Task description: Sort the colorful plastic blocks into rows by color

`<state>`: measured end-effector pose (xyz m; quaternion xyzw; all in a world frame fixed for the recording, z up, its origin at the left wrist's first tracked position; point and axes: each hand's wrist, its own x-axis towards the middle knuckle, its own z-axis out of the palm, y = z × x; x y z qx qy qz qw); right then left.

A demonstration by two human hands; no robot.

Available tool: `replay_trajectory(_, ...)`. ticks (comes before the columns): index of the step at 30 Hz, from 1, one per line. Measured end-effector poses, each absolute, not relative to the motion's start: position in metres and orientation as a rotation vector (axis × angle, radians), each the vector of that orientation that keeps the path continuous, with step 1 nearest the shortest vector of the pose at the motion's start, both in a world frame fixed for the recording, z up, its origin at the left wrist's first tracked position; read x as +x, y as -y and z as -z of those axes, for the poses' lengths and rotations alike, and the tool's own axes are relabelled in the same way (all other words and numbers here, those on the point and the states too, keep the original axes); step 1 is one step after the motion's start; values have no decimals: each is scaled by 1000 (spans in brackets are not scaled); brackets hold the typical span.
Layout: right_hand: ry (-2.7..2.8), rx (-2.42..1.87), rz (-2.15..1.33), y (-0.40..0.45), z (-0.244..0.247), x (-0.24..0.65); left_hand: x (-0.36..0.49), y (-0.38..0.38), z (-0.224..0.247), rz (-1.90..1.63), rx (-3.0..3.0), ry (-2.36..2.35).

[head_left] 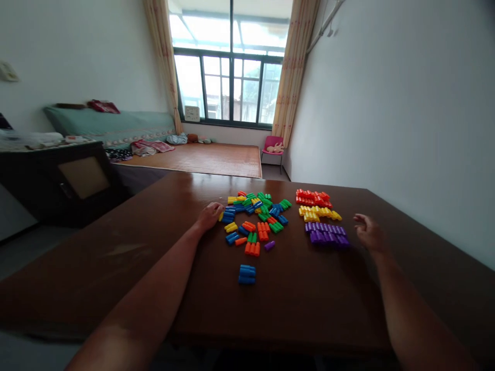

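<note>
My left hand (211, 214) rests at the left edge of a mixed pile of ribbed plastic building blocks (265, 204). Its fingers are closed on a yellow block (220, 217), partly hidden by them, beside blue blocks (228, 214). To the right, my right hand (369, 233) hovers with its fingers apart and slightly bent, holding nothing. It is nearest to a row of purple blocks (328, 234). Yellow blocks (319, 213) and orange-red blocks (313, 198) lie in rows behind the purple ones. Nearer me lies a blue block group (247, 274).
All the blocks lie on a glossy dark brown table (294, 304). A single purple block (269, 246) sits at the pile's front. Beyond the table are a bed (216, 157), a pink chair (273, 144) and a window. A dark cabinet (50, 175) stands at the left.
</note>
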<state>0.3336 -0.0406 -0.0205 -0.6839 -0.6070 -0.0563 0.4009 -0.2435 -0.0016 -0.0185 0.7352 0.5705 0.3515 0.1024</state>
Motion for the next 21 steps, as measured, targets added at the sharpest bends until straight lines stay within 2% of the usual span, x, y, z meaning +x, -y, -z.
replay_trajectory(4, 1693, -1599, 259, 45, -11, 265, -237, 8, 19, -1003, 2243, -1649)
replay_trajectory(8, 2124, -1340, 121, 50, -30, 160, -234, 13, 18, -859, 2345, -1544)
replay_trajectory(12, 2376, -1183, 28, 44, -32, 78, -236, 14, 16, -977, 2223, -1695)
replay_trajectory(16, 2359, -1247, 44, 11, -29, 40, -237, 14, 15, -1022, 2104, -1842)
replay_trajectory(21, 2387, -1386, 47, -29, -20, 17, -240, 6, 22, -1181, 2066, -1755)
